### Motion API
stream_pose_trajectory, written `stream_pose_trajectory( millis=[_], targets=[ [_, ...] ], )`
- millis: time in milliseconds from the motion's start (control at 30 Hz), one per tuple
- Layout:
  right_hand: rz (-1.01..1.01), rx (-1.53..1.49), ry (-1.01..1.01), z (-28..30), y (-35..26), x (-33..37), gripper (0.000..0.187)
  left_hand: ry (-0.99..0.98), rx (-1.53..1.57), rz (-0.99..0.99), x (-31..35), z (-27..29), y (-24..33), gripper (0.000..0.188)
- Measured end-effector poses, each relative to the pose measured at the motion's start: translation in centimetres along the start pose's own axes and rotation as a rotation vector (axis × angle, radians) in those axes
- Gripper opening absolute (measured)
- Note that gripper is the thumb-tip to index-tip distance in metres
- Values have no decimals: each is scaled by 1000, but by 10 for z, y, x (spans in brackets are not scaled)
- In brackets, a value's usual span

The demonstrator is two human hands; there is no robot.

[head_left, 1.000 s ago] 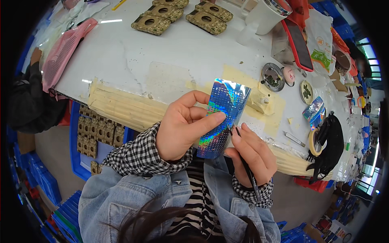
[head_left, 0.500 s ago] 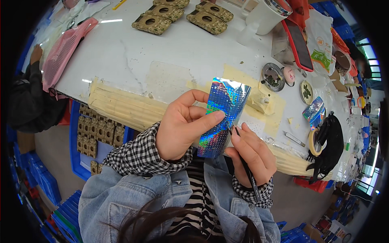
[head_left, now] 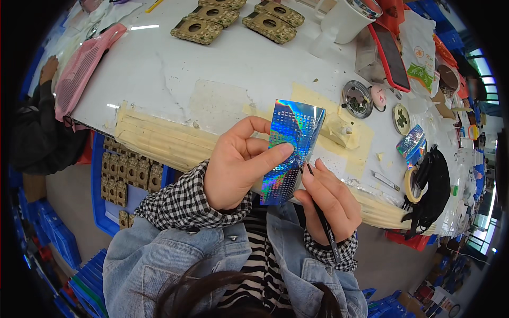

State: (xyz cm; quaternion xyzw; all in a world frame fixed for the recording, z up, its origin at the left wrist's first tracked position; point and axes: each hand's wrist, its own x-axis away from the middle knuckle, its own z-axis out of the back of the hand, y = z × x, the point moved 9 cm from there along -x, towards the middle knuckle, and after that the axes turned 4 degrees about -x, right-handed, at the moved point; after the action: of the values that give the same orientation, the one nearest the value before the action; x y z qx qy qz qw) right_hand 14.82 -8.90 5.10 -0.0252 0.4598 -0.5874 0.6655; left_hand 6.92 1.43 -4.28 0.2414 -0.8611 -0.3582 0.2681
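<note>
White, cluttered work surface point(head_left: 159, 69) in a busy workroom, seen from above through a wide, curving lens. Nearest are the wearer's denim jacket point(head_left: 159, 265) and black-and-white checked cuffs. Just beyond them, the left hand point(head_left: 230, 169) is closed in a pinch, thumb in front and fingers behind, on a shiny blue holographic sheet point(head_left: 290, 124) patterned with rows of small marks. The sheet is raised in front of the body, tilted, over the edge of the surface. The right hand point(head_left: 331, 204) is curled around slim black tweezers point(head_left: 324, 225), their tips at the sheet's right side; whether they touch it or grip anything is too small to tell. Work this fine seems to call for a light squeeze, tips laid low against the sheet, and the left thumb close by so the foil does not bend. Below the surface at left, a blue tray point(head_left: 110, 213) holds rows of camouflage-patterned parts. Past the hands, near the right one, sit a tape-covered block point(head_left: 339, 132) and a round metal dish point(head_left: 356, 87) with dark bits in it. Farther off are larger camouflage pieces point(head_left: 270, 26), a phone in a red case point(head_left: 389, 58) and a white mug point(head_left: 347, 24).
</note>
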Motion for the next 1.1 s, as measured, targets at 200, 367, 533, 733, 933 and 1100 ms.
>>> stream_pose_trajectory(
  millis=[200, 367, 533, 733, 933, 1100],
  targets=[
    [-1, 13, -3, -1, -1, 0, 37, 4, 4, 6, 0, 0, -1, 25],
    [45, 57, -25, -3, -4, 1, 37, 0, 18, 9, -1, 0, -3, 26],
    [153, 197, -27, -9, -14, 1, 35, 16, 69, 24, -3, 1, -5, 27],
    [204, 241, -55, -10, -16, 3, 35, 21, 73, 26, -3, 2, -5, 28],
    [150, 170, -50, -8, -11, 2, 35, 23, 66, 9, -3, 1, -3, 28],
    [21, 28, -60, -4, -1, 0, 37, 20, 0, -22, -2, 0, 0, 27]
  ],
)
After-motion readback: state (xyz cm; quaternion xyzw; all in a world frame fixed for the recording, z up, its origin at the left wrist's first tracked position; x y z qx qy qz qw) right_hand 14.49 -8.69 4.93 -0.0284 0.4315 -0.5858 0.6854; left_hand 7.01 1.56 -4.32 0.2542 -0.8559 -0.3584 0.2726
